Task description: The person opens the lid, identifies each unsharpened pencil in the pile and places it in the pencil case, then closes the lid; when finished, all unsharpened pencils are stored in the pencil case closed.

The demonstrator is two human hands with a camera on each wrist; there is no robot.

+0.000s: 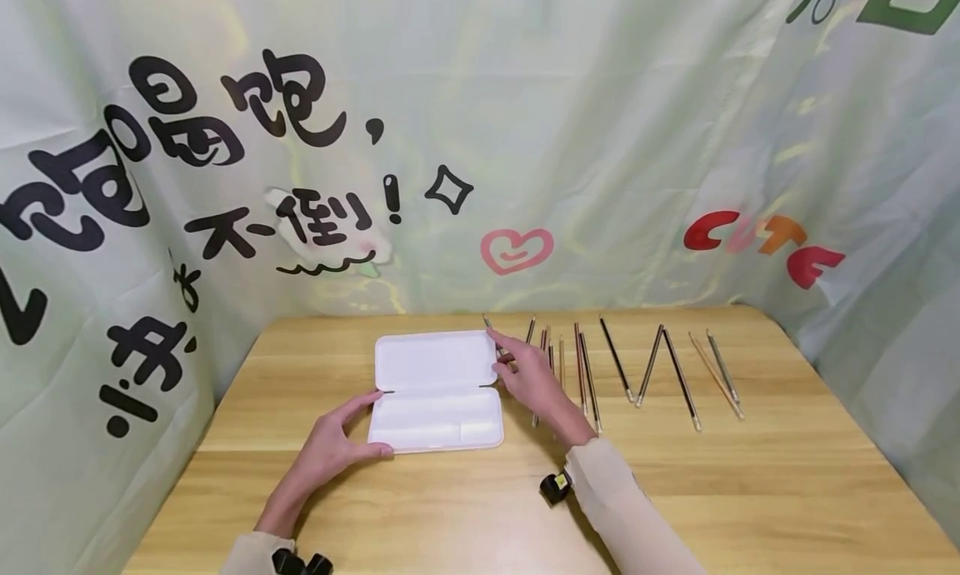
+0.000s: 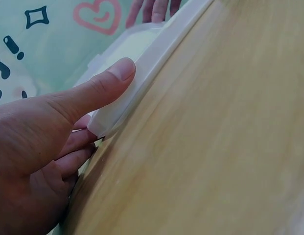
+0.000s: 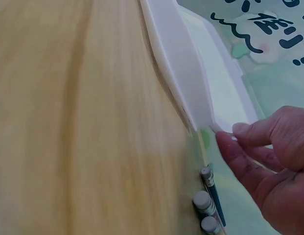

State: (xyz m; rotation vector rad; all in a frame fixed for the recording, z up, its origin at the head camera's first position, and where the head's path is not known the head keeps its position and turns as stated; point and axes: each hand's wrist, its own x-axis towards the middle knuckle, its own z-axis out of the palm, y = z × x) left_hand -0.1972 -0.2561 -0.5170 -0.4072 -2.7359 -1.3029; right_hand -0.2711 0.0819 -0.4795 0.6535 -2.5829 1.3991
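Observation:
A white hinged box (image 1: 438, 417) lies open on the table, its lid (image 1: 435, 360) folded back toward the curtain and a low divider in its base. My left hand (image 1: 337, 442) grips the box's left end, with the thumb along the front wall and the fingers by the hinge side. At the lid's right edge, my right hand (image 1: 534, 383) holds the lid between thumb and fingers. The left wrist view shows the left thumb (image 2: 107, 85) against the box wall. Several pencils (image 1: 587, 375) lie just right of the right hand, some partly hidden behind it.
More pencils (image 1: 681, 383) with eraser ends are spread over the right half of the wooden table (image 1: 750, 492). A printed curtain (image 1: 600, 167) hangs behind the table and along both sides. Black wrist cameras (image 1: 555, 487) sit at both sleeves.

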